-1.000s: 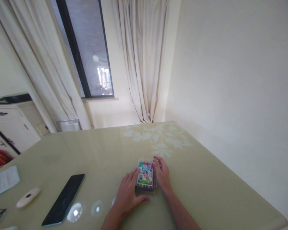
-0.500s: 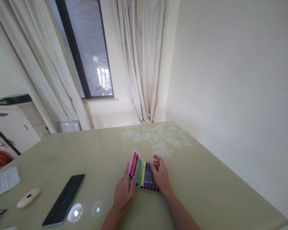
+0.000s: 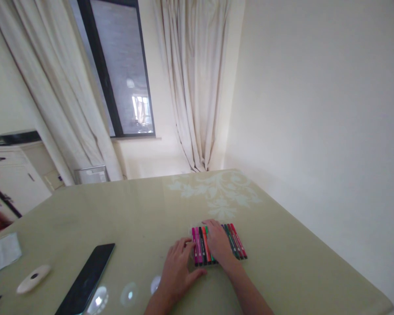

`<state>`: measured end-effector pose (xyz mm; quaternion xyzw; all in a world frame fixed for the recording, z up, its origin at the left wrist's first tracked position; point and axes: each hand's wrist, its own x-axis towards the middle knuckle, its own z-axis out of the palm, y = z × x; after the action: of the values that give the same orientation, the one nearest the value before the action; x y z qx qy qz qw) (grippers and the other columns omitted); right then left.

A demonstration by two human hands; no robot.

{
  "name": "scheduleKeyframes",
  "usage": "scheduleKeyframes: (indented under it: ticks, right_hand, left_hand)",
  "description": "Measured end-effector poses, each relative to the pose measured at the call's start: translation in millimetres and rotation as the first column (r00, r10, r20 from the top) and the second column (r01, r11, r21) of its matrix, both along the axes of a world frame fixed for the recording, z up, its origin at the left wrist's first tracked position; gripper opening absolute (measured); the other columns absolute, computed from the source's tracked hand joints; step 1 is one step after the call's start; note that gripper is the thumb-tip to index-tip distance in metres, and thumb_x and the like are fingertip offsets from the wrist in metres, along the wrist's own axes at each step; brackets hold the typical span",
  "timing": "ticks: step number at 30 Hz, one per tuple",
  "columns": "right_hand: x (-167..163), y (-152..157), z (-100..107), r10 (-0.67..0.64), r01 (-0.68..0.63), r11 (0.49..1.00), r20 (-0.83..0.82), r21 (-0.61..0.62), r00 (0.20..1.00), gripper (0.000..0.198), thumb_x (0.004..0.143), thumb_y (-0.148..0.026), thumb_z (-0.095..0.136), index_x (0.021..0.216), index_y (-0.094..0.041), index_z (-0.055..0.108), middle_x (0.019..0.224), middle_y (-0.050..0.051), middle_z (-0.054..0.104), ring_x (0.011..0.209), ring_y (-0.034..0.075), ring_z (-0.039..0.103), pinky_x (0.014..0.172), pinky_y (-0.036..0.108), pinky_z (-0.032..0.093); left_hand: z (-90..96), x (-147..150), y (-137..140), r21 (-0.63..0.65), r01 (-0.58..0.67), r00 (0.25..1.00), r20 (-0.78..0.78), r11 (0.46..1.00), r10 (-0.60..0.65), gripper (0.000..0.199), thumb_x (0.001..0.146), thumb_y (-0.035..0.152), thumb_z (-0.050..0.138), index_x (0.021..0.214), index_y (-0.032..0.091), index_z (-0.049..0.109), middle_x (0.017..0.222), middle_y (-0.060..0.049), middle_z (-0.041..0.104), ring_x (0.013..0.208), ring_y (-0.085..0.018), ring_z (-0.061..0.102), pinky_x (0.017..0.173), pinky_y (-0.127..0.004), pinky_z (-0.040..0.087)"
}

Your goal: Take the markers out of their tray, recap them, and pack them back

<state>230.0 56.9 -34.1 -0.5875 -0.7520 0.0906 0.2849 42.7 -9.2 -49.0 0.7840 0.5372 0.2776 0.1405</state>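
Observation:
A set of coloured marker pens (image 3: 202, 247) in a clear plastic case lies on the green table, split into two halves side by side. Pink, black, orange and green pens show in the left half; dark green and red ones show at the right. My right hand (image 3: 218, 240) rests flat over the middle of the set and hides several pens. At the left edge of the case, my left hand (image 3: 180, 267) has its fingers spread, the fingertips by the pink pens and the thumb near the bottom edge.
The table (image 3: 138, 218) has a white floral pattern at its far end. To the left lie a black phone (image 3: 87, 280), a white oval object (image 3: 33, 279) and a folded white cloth or paper (image 3: 3, 254). A wall (image 3: 315, 131) borders the right side.
The left half of the marker case, tilted up before, now lies flat. The set has shifted right. My right hand has moved from the red pens onto the middle; my left hand has opened.

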Motion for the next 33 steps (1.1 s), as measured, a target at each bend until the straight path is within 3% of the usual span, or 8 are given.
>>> scheduleKeyframes:
  ticks: [3,6,15,19,24,28,31,33]
  right_hand:
    - [-24,2,5,0.102,-0.101,0.995,0.089,-0.017,0.991,0.034,0.091,-0.005,0.046,0.105,-0.022,0.072,0.108,0.007,0.071,0.104,0.022,0.061,0.094,0.029,0.042]
    - [-35,7,6,0.070,-0.067,0.997,0.184,-0.024,0.980,0.026,0.092,-0.008,0.049,0.097,-0.020,0.071,0.106,0.008,0.070,0.102,0.023,0.058,0.091,0.030,0.041]
    - [-29,15,-2,0.157,-0.161,0.987,0.194,0.008,0.968,0.024,0.096,-0.013,0.049,0.101,-0.023,0.071,0.104,0.006,0.070,0.102,0.022,0.057,0.089,0.032,0.037]
    - [-31,21,-1,0.161,-0.166,0.985,0.084,0.057,0.983,0.021,0.097,-0.015,0.048,0.096,-0.021,0.069,0.100,0.006,0.070,0.099,0.022,0.057,0.091,0.032,0.039]
    - [-30,23,-1,0.109,-0.079,0.986,-0.209,0.149,0.972,0.012,0.098,-0.028,0.052,0.095,-0.020,0.061,0.093,0.006,0.067,0.091,0.022,0.059,0.083,0.031,0.043]
    - [-23,23,2,0.076,-0.050,0.995,-0.324,0.091,0.943,0.030,0.102,-0.039,0.046,0.078,-0.022,0.054,0.070,-0.002,0.058,0.066,0.017,0.054,0.064,0.028,0.037]
    - [-19,19,14,0.011,0.045,0.988,-0.364,0.146,0.931,0.044,0.104,-0.047,0.041,0.067,-0.023,0.043,0.060,-0.005,0.046,0.057,0.015,0.045,0.059,0.028,0.031]
    - [-23,10,24,-0.034,0.127,0.971,-0.412,0.201,0.911,0.046,0.105,-0.049,0.038,0.067,-0.023,0.041,0.059,-0.005,0.045,0.057,0.014,0.044,0.059,0.028,0.030]
  left_hand:
    - [-3.3,3,-1,-0.017,0.008,0.999,-0.039,1.000,-0.008,0.068,0.074,0.050,0.081,0.135,0.028,0.061,0.144,-0.010,0.060,0.129,-0.033,0.055,0.109,-0.048,0.043]
    - [-5.3,3,0,-0.035,-0.002,0.999,-0.051,0.999,0.000,0.061,0.080,0.045,0.076,0.136,0.026,0.061,0.142,-0.010,0.062,0.128,-0.031,0.057,0.109,-0.047,0.043]
    - [-1.8,4,3,-0.059,-0.017,0.998,-0.056,0.998,0.014,0.065,0.085,0.048,0.068,0.142,0.021,0.055,0.140,-0.012,0.064,0.126,-0.032,0.059,0.106,-0.045,0.044]
    - [-1.2,5,3,-0.093,-0.055,0.996,-0.077,0.994,0.048,0.070,0.086,0.049,0.064,0.148,0.020,0.049,0.142,-0.013,0.063,0.126,-0.032,0.059,0.106,-0.044,0.043]
    - [-3.0,6,4,-0.125,-0.084,0.994,-0.084,0.989,0.074,0.077,0.086,0.051,0.063,0.152,0.017,0.044,0.147,-0.014,0.059,0.131,-0.034,0.055,0.109,-0.045,0.040]
    - [-6.4,4,5,-0.114,-0.079,0.995,-0.068,0.990,0.071,0.077,0.086,0.050,0.063,0.152,0.016,0.044,0.148,-0.015,0.058,0.132,-0.034,0.053,0.110,-0.046,0.040]
    - [-9.8,3,6,-0.059,-0.058,0.997,-0.049,0.997,0.055,0.079,0.087,0.051,0.064,0.153,0.014,0.040,0.147,-0.016,0.058,0.132,-0.033,0.053,0.110,-0.047,0.041]
    - [-13.2,4,6,0.046,-0.042,0.999,-0.024,0.998,0.043,0.083,0.088,0.052,0.065,0.155,0.014,0.036,0.149,-0.017,0.055,0.134,-0.033,0.052,0.112,-0.048,0.041]
